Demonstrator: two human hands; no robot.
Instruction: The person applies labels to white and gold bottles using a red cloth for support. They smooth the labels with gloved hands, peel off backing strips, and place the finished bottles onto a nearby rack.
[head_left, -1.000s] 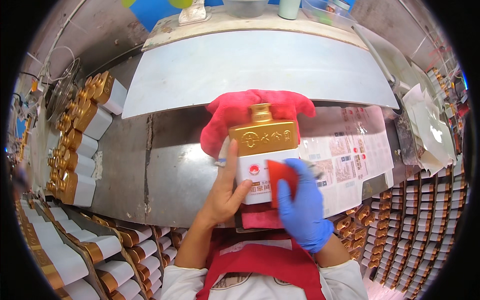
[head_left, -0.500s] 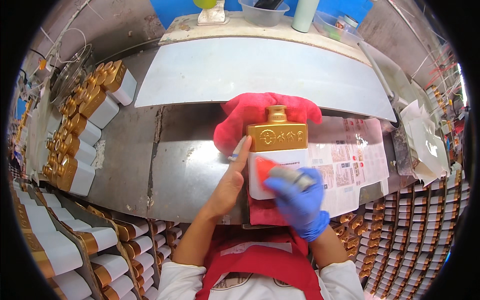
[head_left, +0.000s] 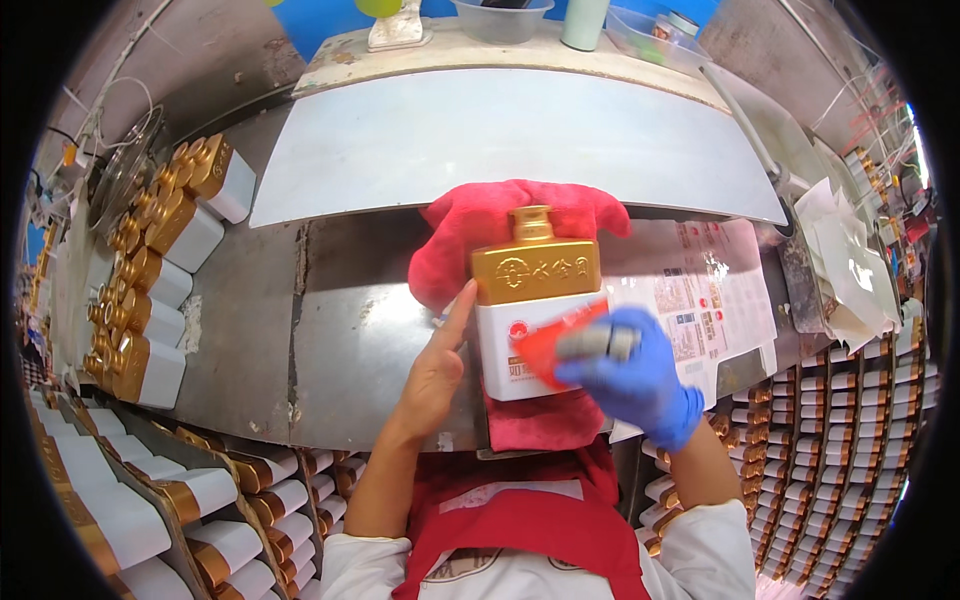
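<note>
A flat bottle point(head_left: 540, 272) with a white body and a gold shoulder and neck lies face up on a folded red cloth point(head_left: 450, 240). Its neck points away from me, and a small red emblem and print show on the white face. The bare left hand point(head_left: 437, 372) has its fingers stretched out, the index fingertip against the bottle's left side near the gold edge; a finger behind it seems to have a white wrapping. In its blue glove, my right hand point(head_left: 640, 380) grips a red-orange scraper point(head_left: 545, 345) by its grey, taped-looking handle. The blade lies over the right part of the white face.
Printed sheets point(head_left: 690, 290) lie right of the cloth. Several similar bottles point(head_left: 150, 290) stand along the left; racks of bottles point(head_left: 830, 450) fill both lower sides. Behind are a pale board point(head_left: 500, 130), plastic tubs point(head_left: 500, 20) and a light-green cylinder point(head_left: 583, 25).
The scraper and my gloved hand have moved right across the bottle's face, uncovering the red emblem. The bottle is tilted slightly more; my left hand stays by its side.
</note>
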